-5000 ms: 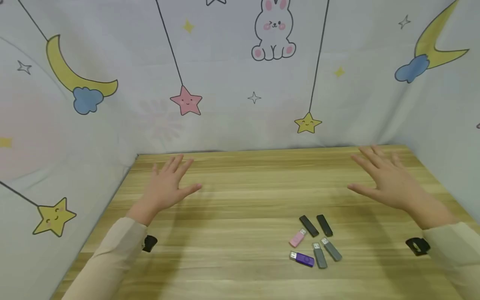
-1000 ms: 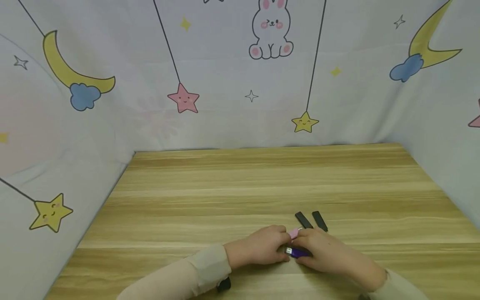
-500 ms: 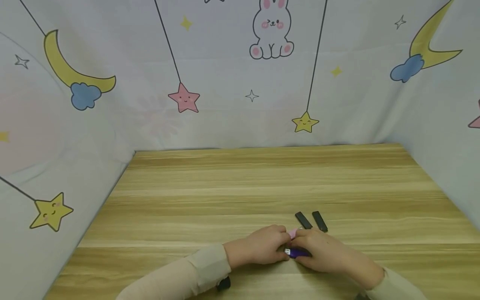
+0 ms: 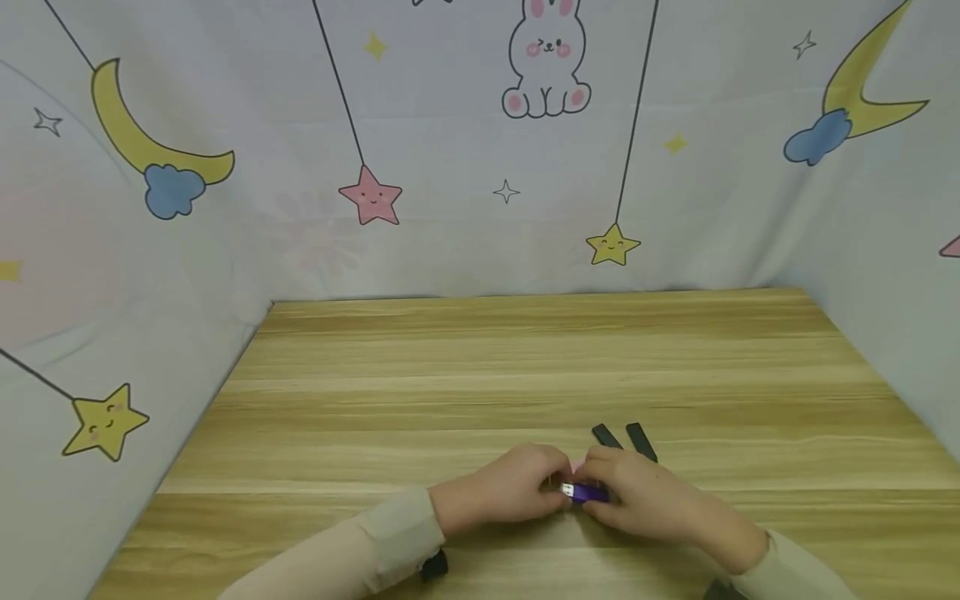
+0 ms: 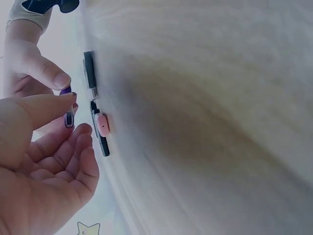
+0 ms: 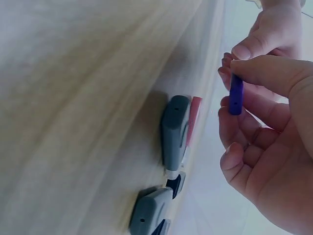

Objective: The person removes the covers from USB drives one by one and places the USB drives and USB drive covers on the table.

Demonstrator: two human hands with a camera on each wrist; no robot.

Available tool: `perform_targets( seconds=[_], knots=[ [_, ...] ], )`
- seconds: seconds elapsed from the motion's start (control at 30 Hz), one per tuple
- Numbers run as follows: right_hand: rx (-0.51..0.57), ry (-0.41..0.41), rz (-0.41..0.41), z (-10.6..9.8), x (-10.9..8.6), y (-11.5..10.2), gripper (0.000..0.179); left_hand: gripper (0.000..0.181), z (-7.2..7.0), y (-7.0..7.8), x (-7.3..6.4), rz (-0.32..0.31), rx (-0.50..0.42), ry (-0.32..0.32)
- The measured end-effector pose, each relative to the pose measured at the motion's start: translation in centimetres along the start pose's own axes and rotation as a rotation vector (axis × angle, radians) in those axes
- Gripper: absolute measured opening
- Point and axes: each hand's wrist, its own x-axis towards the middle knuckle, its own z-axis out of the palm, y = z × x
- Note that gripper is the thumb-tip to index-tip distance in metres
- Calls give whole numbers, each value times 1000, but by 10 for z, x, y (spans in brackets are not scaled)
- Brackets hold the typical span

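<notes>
A purple USB stick [image 4: 588, 493] with a metal plug is held between both hands, just above the wooden table. My right hand [image 4: 648, 500] pinches its purple body; in the right wrist view the thumb lies along the stick [image 6: 236, 98]. My left hand [image 4: 513, 485] pinches the plug end between thumb and fingers, seen close up in the left wrist view on the stick [image 5: 69, 118]. Beyond the hands lie a pink USB stick [image 4: 577, 463], mostly covered by fingers, and two black ones [image 4: 641, 442].
Two grey USB sticks [image 6: 176, 129] show on the table in the right wrist view, hidden behind the right hand in the head view. The wooden table [image 4: 480, 375] meets a white printed curtain [image 4: 450, 150] at its back and sides.
Both hands have come from spread apart over the table to the purple stick. Since half a second ago they have raised it off the table and shifted it slightly left.
</notes>
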Motion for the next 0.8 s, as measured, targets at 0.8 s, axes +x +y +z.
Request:
perform_targets(
  seconds=[0.8],
  knots=[
    [216, -37, -76, 4, 5, -16, 21, 15, 0, 4, -37, -151, -457, 64]
  ],
)
